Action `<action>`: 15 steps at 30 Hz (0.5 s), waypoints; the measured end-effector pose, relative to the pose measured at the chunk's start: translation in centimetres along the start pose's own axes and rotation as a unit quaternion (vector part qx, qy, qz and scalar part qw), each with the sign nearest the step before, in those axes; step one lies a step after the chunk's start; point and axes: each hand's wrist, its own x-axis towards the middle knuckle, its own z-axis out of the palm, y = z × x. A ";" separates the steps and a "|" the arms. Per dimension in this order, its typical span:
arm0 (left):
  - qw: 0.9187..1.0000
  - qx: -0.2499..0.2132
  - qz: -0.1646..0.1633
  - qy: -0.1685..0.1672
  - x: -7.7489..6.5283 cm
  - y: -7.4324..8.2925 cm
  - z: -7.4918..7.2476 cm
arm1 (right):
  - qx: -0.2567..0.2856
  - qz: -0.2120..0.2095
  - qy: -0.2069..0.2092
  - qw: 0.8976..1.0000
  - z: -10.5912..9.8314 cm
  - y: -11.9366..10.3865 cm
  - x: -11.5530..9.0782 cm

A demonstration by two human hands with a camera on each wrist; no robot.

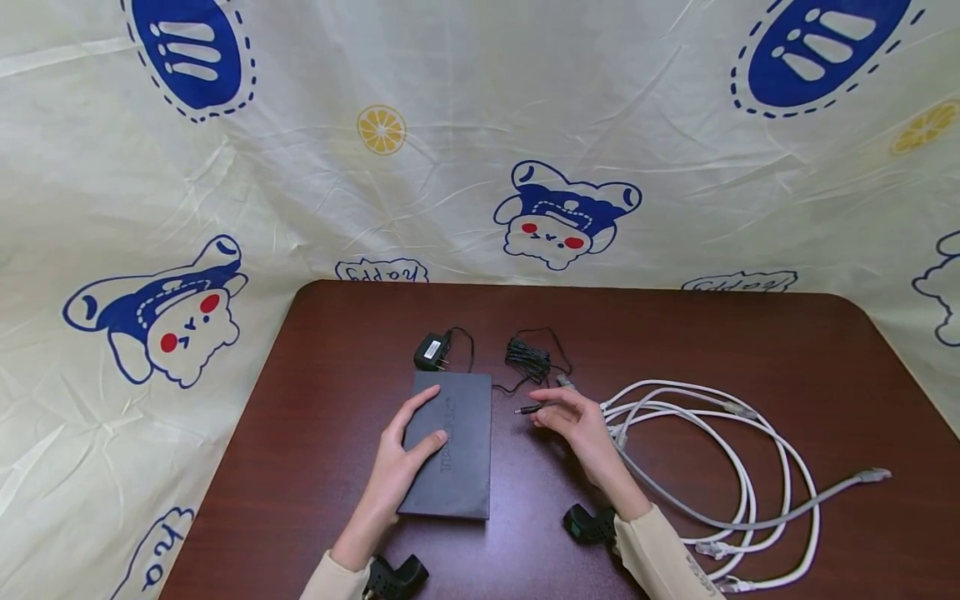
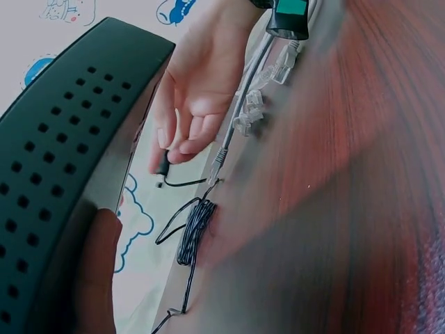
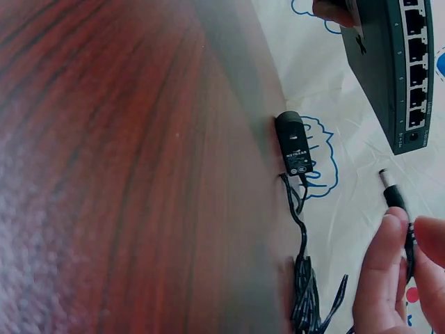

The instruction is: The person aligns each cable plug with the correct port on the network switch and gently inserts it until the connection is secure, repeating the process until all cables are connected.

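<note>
My left hand [image 1: 393,462] grips a dark grey network switch [image 1: 467,450] by its left side, thumb on the top face. The right wrist view shows the row of Ethernet ports [image 3: 416,72] on one edge, with a small round power socket [image 3: 414,136] at the corner. Between thumb and fingertips, my right hand [image 1: 579,427] pinches the black barrel plug [image 3: 393,195] of a power cord. Its metal tip points toward the switch, a short gap away from the socket corner. The left wrist view shows the vented side [image 2: 62,139] of the switch.
Behind the switch lies a black power adapter [image 1: 432,352], with its bundled cord [image 1: 528,358] to the right. A loose coil of white and grey Ethernet cables [image 1: 780,450] spreads over the table's right side. A patterned cloth [image 1: 442,208] hangs beyond the brown table [image 1: 360,325].
</note>
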 end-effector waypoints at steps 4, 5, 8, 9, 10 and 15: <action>1.000 0.001 0.000 0.002 -0.1 0.1 0.1 | 0.019 -0.021 0.016 0.999 -0.1 -0.2 -0.2; 1.000 0.002 0.000 0.002 -0.1 0.1 0.2 | 0.022 -0.026 0.019 0.999 -0.1 -0.3 -0.3; 1.000 0.002 0.002 0.002 -0.1 0.1 0.2 | 0.026 -0.036 0.027 0.999 -0.2 -0.8 -0.4; 1.000 0.000 0.002 0.001 -0.1 0.1 0.2 | 0.027 -0.039 0.029 0.998 -0.2 -0.9 -0.5; 1.000 -0.001 0.002 0.001 -0.1 0.1 0.3 | 0.026 -0.042 0.030 0.998 -0.2 -1.1 -0.6; 1.000 -0.007 -0.001 -0.003 -0.2 0.0 0.4 | 0.018 -0.056 0.040 0.997 -0.3 -2.1 -0.7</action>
